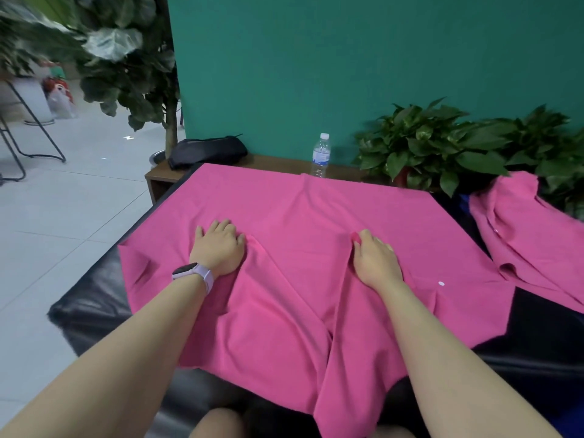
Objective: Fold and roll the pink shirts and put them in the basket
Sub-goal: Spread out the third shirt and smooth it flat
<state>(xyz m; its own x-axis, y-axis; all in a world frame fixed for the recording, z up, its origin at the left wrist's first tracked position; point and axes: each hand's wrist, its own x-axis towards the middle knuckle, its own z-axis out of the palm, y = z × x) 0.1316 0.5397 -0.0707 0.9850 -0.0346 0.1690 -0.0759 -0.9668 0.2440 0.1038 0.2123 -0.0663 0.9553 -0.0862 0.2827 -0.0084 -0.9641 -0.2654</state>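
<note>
While left hand (218,248) pressed flat, fingers spread, on shirt (284,263), right hand (374,257) pinched fabric ridge at mid-shirt. Shirt lay spread over black couch (91,298), hem hanging off near edge. Second shirt (521,229) crumpled at right edge. Basket unseen. Advice: smooth creases outward before folding; keep left anchoring.

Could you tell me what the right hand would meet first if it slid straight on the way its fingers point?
Probably only more of the spread pink shirt; beyond its far edge stands the water bottle, though depth is unclear.
</note>
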